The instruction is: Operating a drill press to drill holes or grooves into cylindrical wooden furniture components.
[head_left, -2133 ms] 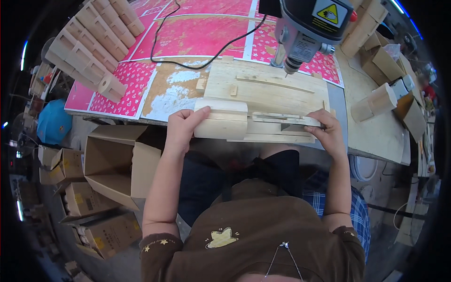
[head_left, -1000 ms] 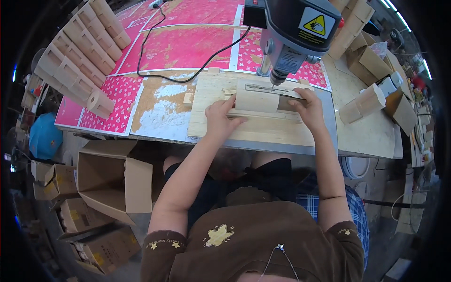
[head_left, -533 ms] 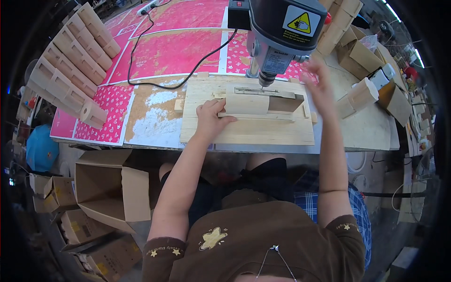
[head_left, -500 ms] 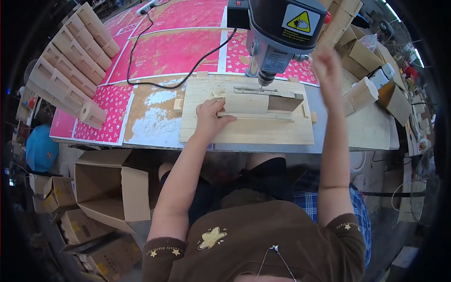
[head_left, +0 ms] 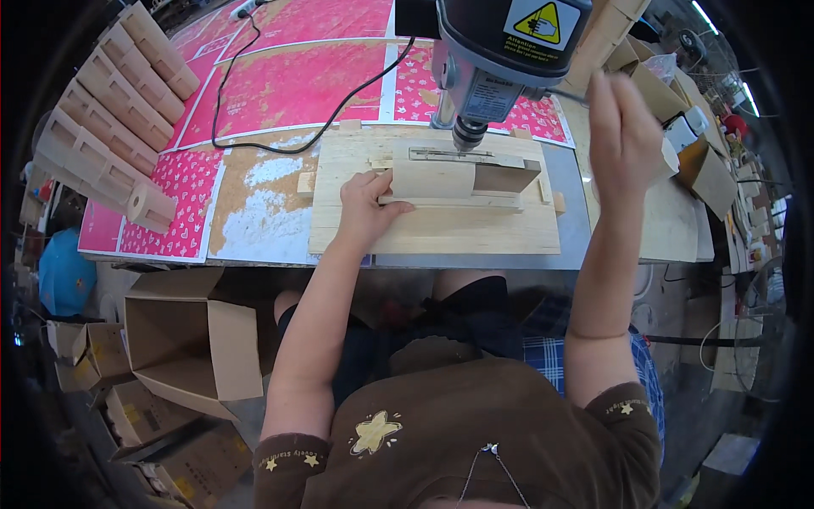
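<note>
A dark drill press stands over a pale wooden board at the table's front edge. A light wooden block, with a slotted metal strip along its top, lies on the board under the drill chuck. My left hand is closed on the block's left end, thumb along the front. To the right of the drill head, my raised right hand has its fingers curled at the outer end of the metal feed lever. The drill tip meets or nearly meets the strip; I cannot tell which.
Several stacked wooden pieces with cut-outs stand at the left on pink sheeting. A black cable curves across it. Cardboard boxes sit at the right; a large open carton is on the floor at lower left.
My right hand has moved right and slightly down at the lever. My left hand stays on the block. The whole view has shifted a little to the left and up.
</note>
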`<state>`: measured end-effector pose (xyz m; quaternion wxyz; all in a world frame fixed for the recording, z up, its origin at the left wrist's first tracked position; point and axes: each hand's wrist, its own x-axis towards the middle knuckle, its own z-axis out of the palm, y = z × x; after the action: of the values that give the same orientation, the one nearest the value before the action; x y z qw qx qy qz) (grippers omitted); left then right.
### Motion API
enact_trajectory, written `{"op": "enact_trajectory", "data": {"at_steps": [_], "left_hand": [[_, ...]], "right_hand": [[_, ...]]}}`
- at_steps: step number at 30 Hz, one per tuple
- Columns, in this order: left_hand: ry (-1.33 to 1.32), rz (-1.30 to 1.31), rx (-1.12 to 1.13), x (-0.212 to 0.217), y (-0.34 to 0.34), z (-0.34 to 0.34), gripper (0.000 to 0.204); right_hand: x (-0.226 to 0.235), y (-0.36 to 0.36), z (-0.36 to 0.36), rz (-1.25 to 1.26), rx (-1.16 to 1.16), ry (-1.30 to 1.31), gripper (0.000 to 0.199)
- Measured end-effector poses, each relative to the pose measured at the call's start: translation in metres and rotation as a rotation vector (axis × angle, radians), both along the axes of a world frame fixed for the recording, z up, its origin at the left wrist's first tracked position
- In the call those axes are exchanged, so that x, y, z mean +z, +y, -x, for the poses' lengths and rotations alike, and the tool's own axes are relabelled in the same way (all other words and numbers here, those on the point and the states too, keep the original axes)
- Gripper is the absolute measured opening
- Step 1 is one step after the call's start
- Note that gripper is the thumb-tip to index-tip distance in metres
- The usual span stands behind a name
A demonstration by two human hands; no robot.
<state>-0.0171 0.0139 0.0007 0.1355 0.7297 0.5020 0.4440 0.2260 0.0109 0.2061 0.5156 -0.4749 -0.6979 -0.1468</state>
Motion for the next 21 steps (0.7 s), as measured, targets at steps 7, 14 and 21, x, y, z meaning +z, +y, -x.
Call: {"op": "enact_trajectory", "data": {"at_steps": [7, 14, 21], "left_hand": [[0.036, -0.039, 0.011, -0.002, 0.001, 0.0, 0.055], [0.01, -0.06, -0.005, -0.005, 0.002, 0.001, 0.053], [0.118, 0.073, 0.044, -0.003, -0.003, -0.009, 0.052]], "right_hand": [[-0.097, -0.018, 0.004, 0.001, 0.092, 0.021, 0.006], [-0.118, -0.009, 0.003, -0.016, 0.11, 0.01, 0.003], [0.011, 0.048, -0.002, -0.116, 0.164, 0.138, 0.022]]}}
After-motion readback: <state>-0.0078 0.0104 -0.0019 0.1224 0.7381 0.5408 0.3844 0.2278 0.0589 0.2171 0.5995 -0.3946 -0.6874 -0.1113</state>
